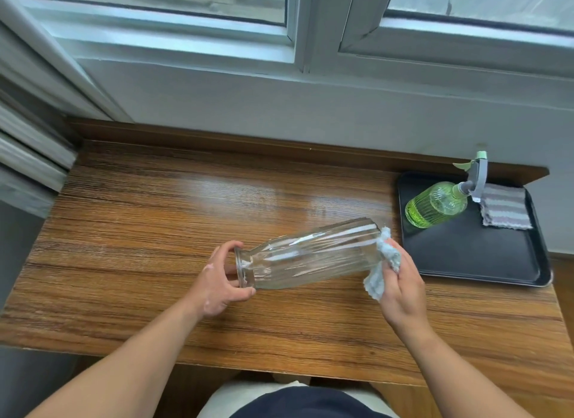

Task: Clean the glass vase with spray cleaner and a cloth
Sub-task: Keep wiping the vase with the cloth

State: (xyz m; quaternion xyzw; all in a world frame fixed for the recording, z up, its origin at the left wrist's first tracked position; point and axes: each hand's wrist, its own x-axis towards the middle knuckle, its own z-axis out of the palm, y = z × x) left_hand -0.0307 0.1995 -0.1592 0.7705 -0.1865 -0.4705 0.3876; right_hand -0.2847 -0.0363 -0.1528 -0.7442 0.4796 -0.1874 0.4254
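A clear ribbed glass vase [310, 256] is held on its side above the wooden table [155, 231], its mouth pointing left and its base to the right. My left hand [222, 281] grips the rim at the mouth with curled fingers and thumb. My right hand [400, 284] holds a crumpled light blue cloth [383, 262] and presses it against the vase's base. A green spray bottle [438, 207] with a grey and pale green trigger head lies on its side at the back of the black tray [472, 256].
A folded striped cloth [504, 211] lies in the tray's back right corner. The tray sits at the table's right end. A wall with a window frame [304, 38] runs behind the table, and a curtain [28, 131] hangs at the left.
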